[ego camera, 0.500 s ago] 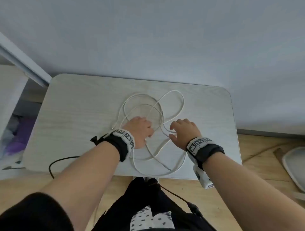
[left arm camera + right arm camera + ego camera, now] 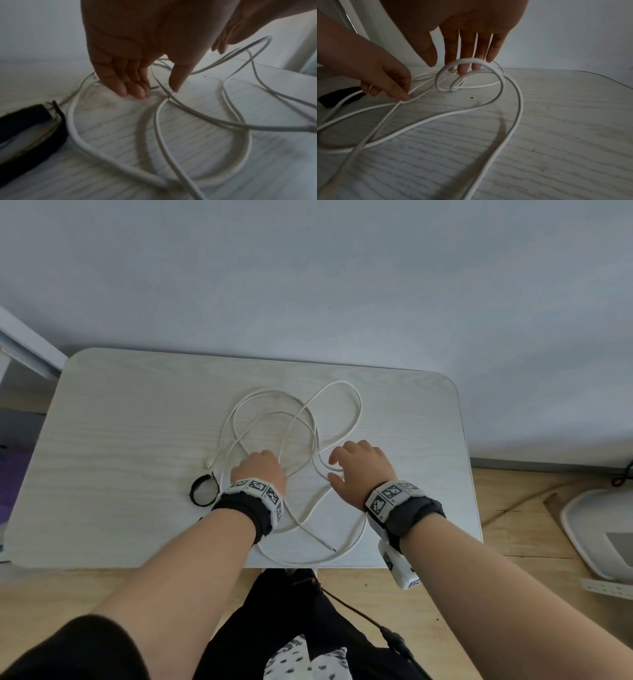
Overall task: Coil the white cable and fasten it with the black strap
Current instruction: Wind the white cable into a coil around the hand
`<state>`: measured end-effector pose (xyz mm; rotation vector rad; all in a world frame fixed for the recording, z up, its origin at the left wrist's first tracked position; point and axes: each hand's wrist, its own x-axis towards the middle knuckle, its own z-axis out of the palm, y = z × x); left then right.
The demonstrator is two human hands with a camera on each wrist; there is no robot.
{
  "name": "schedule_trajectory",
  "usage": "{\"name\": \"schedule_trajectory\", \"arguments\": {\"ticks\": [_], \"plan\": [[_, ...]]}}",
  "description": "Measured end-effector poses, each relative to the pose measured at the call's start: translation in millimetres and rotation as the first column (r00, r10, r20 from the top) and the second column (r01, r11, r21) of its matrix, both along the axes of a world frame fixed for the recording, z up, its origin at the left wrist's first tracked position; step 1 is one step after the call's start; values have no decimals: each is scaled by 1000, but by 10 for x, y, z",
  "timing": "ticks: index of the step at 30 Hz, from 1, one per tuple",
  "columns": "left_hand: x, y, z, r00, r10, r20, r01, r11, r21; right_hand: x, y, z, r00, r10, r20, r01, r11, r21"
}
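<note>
The white cable (image 2: pixel 294 419) is sprawled in loose loops mid-frame on the desk (image 2: pixel 120 412), beyond both hands. A strand is pressed by the left hand (image 2: pixel 258 470); the right hand (image 2: pixel 359 467) hovers open. The black strap (image 2: pixel 204 490) lies nearest the left wrist.

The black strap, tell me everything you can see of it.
The strap is a flat black band, fabric-like, closed into a small loop with a short tail. It lies flat on the table just left of the left hand, beside the cable. Neither hand touches it.
</note>
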<state>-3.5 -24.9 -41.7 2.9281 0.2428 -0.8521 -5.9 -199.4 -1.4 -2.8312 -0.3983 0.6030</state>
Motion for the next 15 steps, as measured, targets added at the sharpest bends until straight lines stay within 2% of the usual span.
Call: {"name": "schedule_trajectory", "arguments": {"ticks": [3,6,10,12,15], "plan": [[36,34,-125,997,70,-39,-72,995,-75,8,1,0,1000,-6,2,5,1000,19],[72,52,-130,995,24,-94,-35,992,-123,12,-19,-19,1000,-10,6,10,1000,25],[119,52,50,994,108,-32,-113,966,-232,28,-27,-9,999,-29,37,28,999,40],[151,42,165,972,236,12,-214,901,-378,61,-6,50,997,-46,60,42,997,63],[251,36,419,931,365,20,-268,718,-642,187,58,228,988,-72,139,57,992,115]]}}
